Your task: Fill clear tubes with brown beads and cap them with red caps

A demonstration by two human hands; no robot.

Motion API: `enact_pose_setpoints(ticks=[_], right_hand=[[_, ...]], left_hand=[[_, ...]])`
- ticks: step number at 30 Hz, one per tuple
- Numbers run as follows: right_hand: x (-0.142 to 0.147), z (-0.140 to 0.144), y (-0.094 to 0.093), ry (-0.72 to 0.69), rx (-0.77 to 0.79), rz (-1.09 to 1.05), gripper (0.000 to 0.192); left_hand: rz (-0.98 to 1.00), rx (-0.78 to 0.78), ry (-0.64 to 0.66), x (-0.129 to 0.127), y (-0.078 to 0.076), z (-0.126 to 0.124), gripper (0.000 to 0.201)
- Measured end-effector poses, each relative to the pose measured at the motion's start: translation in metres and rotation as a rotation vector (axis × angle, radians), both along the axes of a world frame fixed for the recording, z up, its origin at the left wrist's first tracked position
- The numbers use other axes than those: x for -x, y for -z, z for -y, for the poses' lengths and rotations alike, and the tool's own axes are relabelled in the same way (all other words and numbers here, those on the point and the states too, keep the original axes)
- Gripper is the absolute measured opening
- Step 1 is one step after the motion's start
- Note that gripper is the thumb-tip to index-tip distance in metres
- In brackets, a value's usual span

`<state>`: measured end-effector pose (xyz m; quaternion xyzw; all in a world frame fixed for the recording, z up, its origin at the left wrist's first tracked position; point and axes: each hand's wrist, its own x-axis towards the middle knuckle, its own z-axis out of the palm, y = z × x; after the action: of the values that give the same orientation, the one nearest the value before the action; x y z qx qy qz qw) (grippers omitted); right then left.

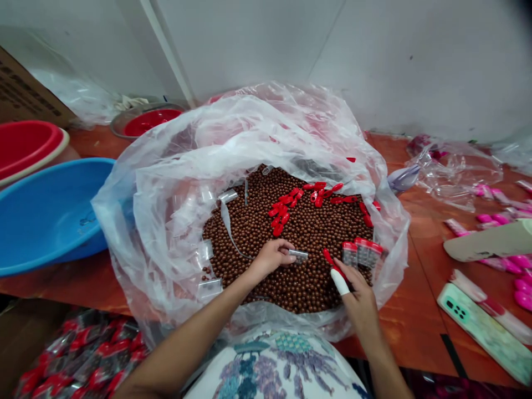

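Note:
A large clear plastic bag (174,160) lies open in front of me, full of small brown balls (249,227). Over them my left hand (271,258) pinches a small clear plastic tube (301,255), pointing right. My right hand (358,288) is closed on a slim red plastic cap (328,257); a white cover wraps its thumb. Several loose red caps (282,213) lie scattered on the balls. Near my right fingers rest a few red-capped clear containers (362,252) with balls inside. Empty clear tubes (210,288) sit along the bag's left side.
At left stand a blue basin (45,205) and a red basin (29,145). Many red-capped containers (83,354) are piled below the table edge. A phone (482,327), a beige cylindrical object (490,239) and pink pieces (521,285) lie at right.

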<state>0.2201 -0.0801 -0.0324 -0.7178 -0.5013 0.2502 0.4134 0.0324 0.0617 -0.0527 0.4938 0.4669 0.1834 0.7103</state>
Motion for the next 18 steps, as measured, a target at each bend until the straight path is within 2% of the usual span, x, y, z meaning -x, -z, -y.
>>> enact_pose_setpoints(ticks=[5,12,18], right_hand=[[0.005,-0.002,-0.002,0.112,0.076,-0.275,0.041],[0.010,-0.011,0.002,0.171,0.080,-0.559,0.050],[0.011,-0.019,0.009,0.180,0.022,-0.772,0.048]], left_hand=[[0.106,0.118,-0.041,0.001,-0.005,0.004,0.033],[0.107,0.105,-0.062,-0.001,-0.008,0.005,0.032],[0.114,0.061,-0.034,-0.010,-0.007,0.007,0.030]])
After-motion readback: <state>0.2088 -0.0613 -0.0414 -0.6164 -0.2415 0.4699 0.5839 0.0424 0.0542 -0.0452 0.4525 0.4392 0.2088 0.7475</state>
